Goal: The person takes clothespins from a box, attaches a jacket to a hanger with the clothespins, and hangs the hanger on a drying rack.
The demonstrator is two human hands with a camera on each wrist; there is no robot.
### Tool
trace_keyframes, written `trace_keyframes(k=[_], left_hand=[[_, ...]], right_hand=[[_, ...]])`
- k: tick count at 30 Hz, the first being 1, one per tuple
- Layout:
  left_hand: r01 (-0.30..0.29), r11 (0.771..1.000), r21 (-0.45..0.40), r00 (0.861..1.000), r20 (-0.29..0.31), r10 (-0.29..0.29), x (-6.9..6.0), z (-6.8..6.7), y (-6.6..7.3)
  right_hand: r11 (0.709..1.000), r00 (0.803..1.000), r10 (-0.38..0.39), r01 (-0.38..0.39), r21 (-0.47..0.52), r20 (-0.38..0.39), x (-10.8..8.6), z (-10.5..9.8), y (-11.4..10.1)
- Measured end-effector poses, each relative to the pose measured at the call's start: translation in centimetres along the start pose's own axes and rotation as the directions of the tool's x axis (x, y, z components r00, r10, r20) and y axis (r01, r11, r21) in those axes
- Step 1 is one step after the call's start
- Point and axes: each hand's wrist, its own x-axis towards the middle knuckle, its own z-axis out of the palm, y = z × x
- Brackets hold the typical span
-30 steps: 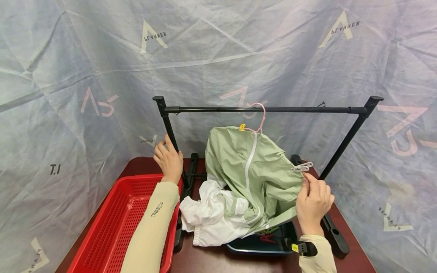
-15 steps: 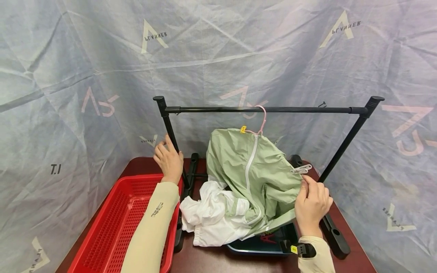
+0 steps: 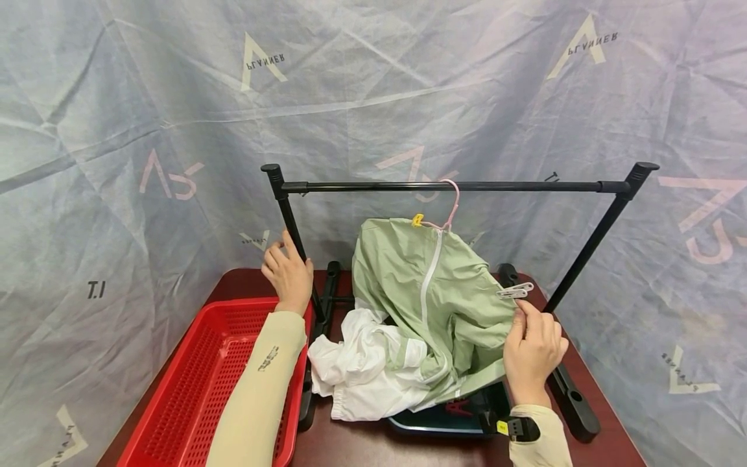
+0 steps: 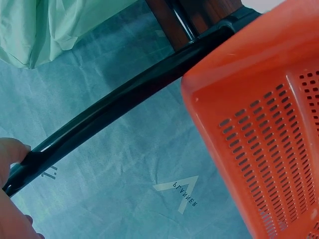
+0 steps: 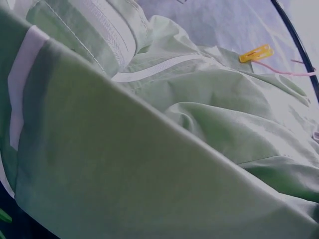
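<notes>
A light green jacket (image 3: 397, 272) with a white zipper and white lower part hangs tilted from a pink hanger (image 3: 455, 206), hooked over the black rack's (image 3: 525, 186) bar. My right hand (image 3: 533, 350) pinches the jacket's edge at the right, just below a white clothespin (image 3: 516, 290) clipped there. In the right wrist view, jacket fabric fills most of the frame, and no fingers show. A yellow clothespin (image 5: 256, 53) sits at the jacket's collar. My left hand (image 3: 290, 275) grips the rack's left post (image 4: 99, 109), thumb on one side and fingers on the other.
A red perforated basket (image 3: 195, 363) stands left, below my left forearm. A dark blue tray (image 3: 438, 428) lies under the jacket, partly covered, with a red item in it. The rack's feet (image 3: 574, 408) rest on the dark red table (image 3: 344, 447). A grey printed curtain (image 3: 373, 78) surrounds everything.
The pink hanger and yellow clothespin have shifted slightly right. My right hand and the white clothespin have dipped a little. My left hand stays on the post.
</notes>
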Motion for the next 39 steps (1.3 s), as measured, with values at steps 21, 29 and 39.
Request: trace_keyframes(k=[21, 29, 39], left_hand=[[0.019, 0.999, 0.032, 1.0, 0.013, -0.019, -0.2, -0.2, 0.1], [0.022, 1.0, 0.006, 0.997, 0.069, -0.022, 0.0, -0.7, 0.7], [0.038, 0.999, -0.005, 0.98, 0.195, -0.037, -0.4, -1.5, 1.2]], right_hand=[[1.0, 0.987, -0.008, 0.004, 0.025, 0.162, -0.3, -1.3, 0.2], [0.999, 0.974, -0.029, 0.023, 0.029, 0.224, 0.0, -2.1, 0.0], [0.997, 0.965, -0.081, 0.078, 0.024, 0.25, 0.0, -2.8, 0.2]])
